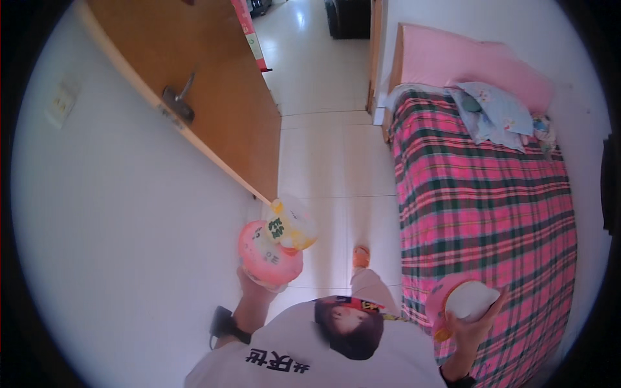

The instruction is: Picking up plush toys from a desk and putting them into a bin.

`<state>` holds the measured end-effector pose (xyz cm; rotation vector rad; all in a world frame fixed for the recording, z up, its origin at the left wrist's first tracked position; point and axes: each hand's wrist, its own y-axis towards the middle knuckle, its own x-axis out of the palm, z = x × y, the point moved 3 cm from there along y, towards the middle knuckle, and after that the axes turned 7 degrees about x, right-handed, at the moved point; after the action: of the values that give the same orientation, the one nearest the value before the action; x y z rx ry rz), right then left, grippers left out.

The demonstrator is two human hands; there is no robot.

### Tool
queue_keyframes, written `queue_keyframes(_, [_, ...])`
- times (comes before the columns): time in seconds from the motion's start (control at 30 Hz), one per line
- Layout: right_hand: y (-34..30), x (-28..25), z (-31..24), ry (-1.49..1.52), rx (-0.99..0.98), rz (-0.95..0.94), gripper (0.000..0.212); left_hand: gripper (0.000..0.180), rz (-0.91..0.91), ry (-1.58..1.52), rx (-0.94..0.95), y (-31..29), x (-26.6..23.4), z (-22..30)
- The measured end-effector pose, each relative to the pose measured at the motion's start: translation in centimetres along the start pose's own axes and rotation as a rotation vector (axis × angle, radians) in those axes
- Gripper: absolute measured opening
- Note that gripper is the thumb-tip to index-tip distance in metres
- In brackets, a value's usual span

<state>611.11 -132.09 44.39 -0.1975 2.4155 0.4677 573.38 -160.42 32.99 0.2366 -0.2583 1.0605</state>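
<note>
At the lower left, my left hand (256, 284) comes up under a round pink package (259, 255) with a pale, printed middle and holds it. A yellow-and-white cup-like package (292, 223) with green print rests against its upper right side; how it is held is hidden. To the right, over the bed, my right hand (471, 331) grips a white, rounded object (471, 301) with a pink side and an orange end. Its exact kind does not show. Thumb and fingers spread around its lower edge.
A brown wooden door (226, 97) with a metal handle (179, 100) stands open at the left. Tiled floor (330, 155) runs ahead through the doorway. Along the right is a bed (485, 213) with a pink plaid cover, a pink headboard (462, 61) and a light blue cloth (495, 113).
</note>
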Motion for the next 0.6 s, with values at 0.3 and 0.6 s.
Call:
queue_keyframes(0.3, [24.1, 16.1, -11.3, 0.095, -0.260, -0.259, 0.114, 0.064, 0.229, 0.094, -0.053, 15.9, 4.2, 1.6])
queue_keyframes(0.6, [42.6, 33.7, -22.9, 0.271, -0.377, -0.340, 0.123, 0.059, 0.334, -0.488, -0.121, 36.9, 7.2, 2.0])
